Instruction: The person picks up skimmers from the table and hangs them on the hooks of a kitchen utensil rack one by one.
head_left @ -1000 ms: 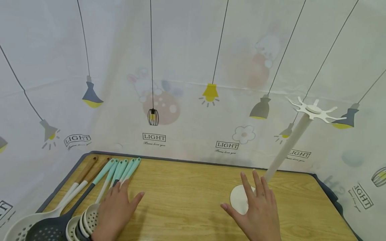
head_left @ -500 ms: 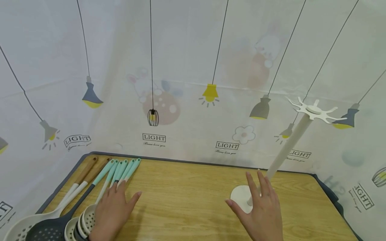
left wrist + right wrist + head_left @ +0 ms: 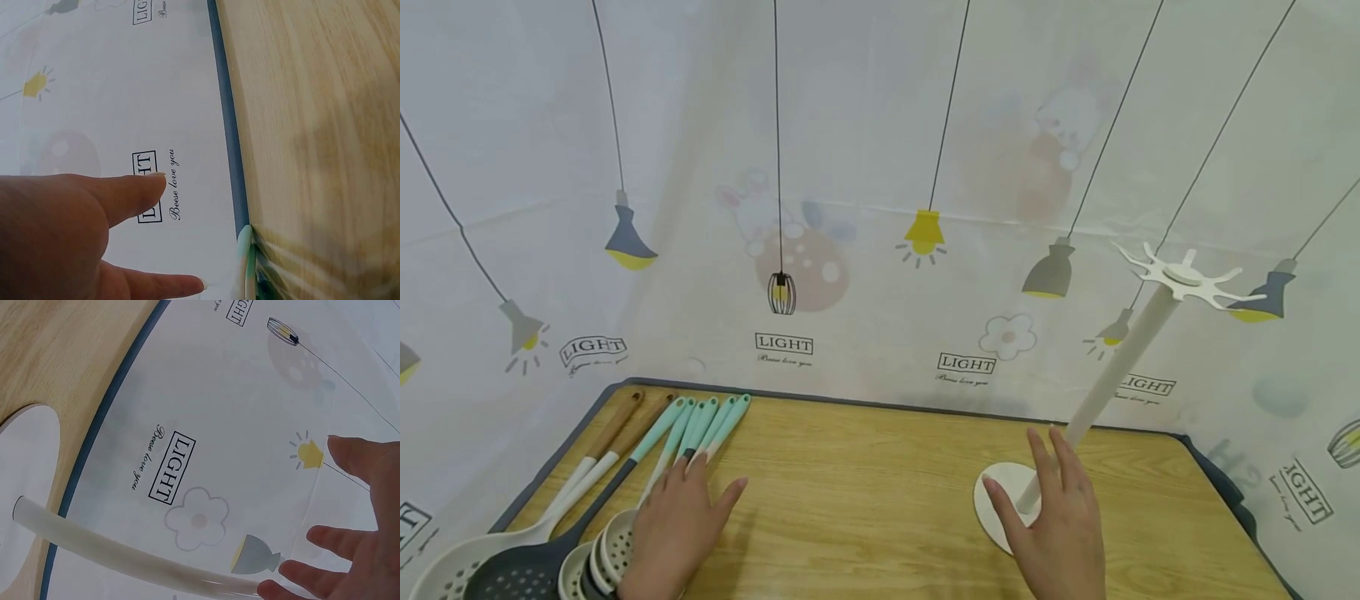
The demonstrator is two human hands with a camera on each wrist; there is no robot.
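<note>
My left hand (image 3: 673, 521) is held over the row of kitchen utensils at the table's left side, thumb spread and fingers loosely extended, holding nothing. Its fingers partly cover the utensils' mint-green handles (image 3: 702, 425) and the nested white and dark slotted ladles (image 3: 617, 546). Over at the right, my right hand (image 3: 1060, 521) has its fingers apart in front of a white utensil stand (image 3: 1120, 367). That stand has a round base (image 3: 1000, 504), a pole and a top ring of curved hooks (image 3: 1183, 275). In the right wrist view the fingertips overlap the pole; touching or apart, I cannot tell.
A white skimmer (image 3: 463, 558) and a dark grey skimmer (image 3: 520, 571) lie at the front left. Two brown-tipped handles (image 3: 625, 417) point to the back. The wood-grain table (image 3: 850, 483) has a dark edge, with a lamp-printed cloth (image 3: 865, 167) behind.
My right hand has moved slightly right, uncovering more of the stand's base, and its thumb has risen. My left hand has shifted slightly left. The stand and utensils stay put.
</note>
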